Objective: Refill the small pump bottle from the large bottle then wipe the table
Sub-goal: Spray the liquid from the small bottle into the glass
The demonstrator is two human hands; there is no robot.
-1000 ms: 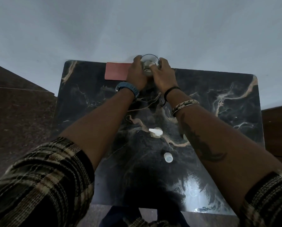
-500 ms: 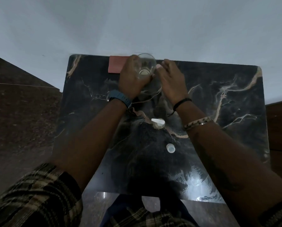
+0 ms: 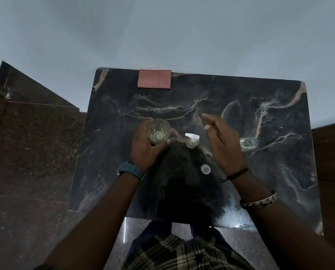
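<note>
My left hand [image 3: 143, 152] grips the large clear bottle [image 3: 158, 133] from the left. I look down into its uncapped neck, and pale liquid shows inside. It is held just left of the small pump bottle [image 3: 192, 140], which stands mid-table with its white pump head on. My right hand [image 3: 222, 143] hovers to the right of the pump bottle, fingers apart, holding nothing. A small white cap [image 3: 205, 169] lies on the black marble table [image 3: 260, 191], nearer me. A folded pink cloth [image 3: 154, 78] lies flat at the far edge.
A small clear object [image 3: 248, 144] rests on the table right of my right hand, partly hidden by it. The pale wall runs along the table's far edge. Dark stone floor lies left and right of the table.
My left hand has carried the large bottle from the far edge to beside the pump bottle. My right hand has let go of it and moved right, fingers spread.
</note>
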